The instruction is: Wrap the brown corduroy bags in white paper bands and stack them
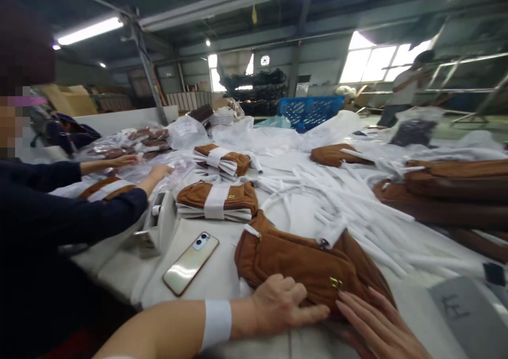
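A brown fabric handbag (293, 258) with a small gold emblem lies in front of me, its strap wrapped in white. My left hand (280, 303) is at the bag's near edge, fingers curled against the fabric and one digit stretched to the right along the bottom; a white band circles the forearm. My right hand (377, 322) lies on the bag's lower right side beside the emblem, its fingers straight. A phone (191, 264) rests face down left of the bag. Behind it sit two brown bags with white paper bands, the nearer banded bag (194, 194) and the farther banded bag (234, 163).
At the left, a co-worker's hands (159, 173) reach over clear plastic and another banded bag. A tape dispenser (159, 227) stands near that arm. White wrapped straps (349, 216) spread across the table. Brown bags (456, 190) are piled right; a blue crate (311, 110) is behind.
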Demonstrator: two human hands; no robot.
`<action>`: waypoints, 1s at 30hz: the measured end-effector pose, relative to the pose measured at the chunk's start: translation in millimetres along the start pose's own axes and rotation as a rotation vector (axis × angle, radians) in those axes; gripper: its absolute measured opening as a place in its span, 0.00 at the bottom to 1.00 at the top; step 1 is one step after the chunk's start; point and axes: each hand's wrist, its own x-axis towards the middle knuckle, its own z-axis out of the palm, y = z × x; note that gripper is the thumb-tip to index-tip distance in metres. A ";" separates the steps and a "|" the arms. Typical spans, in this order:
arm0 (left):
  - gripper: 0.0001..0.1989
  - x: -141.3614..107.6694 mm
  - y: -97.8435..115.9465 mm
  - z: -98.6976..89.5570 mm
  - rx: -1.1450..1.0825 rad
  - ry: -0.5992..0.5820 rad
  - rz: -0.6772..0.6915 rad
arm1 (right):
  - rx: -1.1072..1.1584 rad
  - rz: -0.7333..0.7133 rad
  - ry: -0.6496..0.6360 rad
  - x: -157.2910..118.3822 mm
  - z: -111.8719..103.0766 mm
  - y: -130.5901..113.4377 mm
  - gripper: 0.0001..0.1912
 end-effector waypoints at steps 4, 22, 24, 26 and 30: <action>0.20 -1.4 2.1 -0.5 -0.012 0.021 -0.002 | 0.041 0.068 0.070 33.7 -4.9 -4.2 0.21; 0.18 -3.7 4.4 9.2 0.073 0.133 0.001 | 0.361 0.324 -0.326 112.2 78.7 27.1 0.25; 0.17 -3.8 4.4 9.5 0.060 0.134 0.001 | 0.377 0.329 -0.337 110.2 80.9 28.3 0.26; 0.17 -2.8 4.5 8.9 0.042 0.161 -0.016 | 0.379 0.332 -0.343 109.4 81.0 28.6 0.26; 0.16 -0.4 4.9 6.6 0.021 0.232 -0.037 | 0.352 0.326 -0.329 108.6 83.5 29.1 0.25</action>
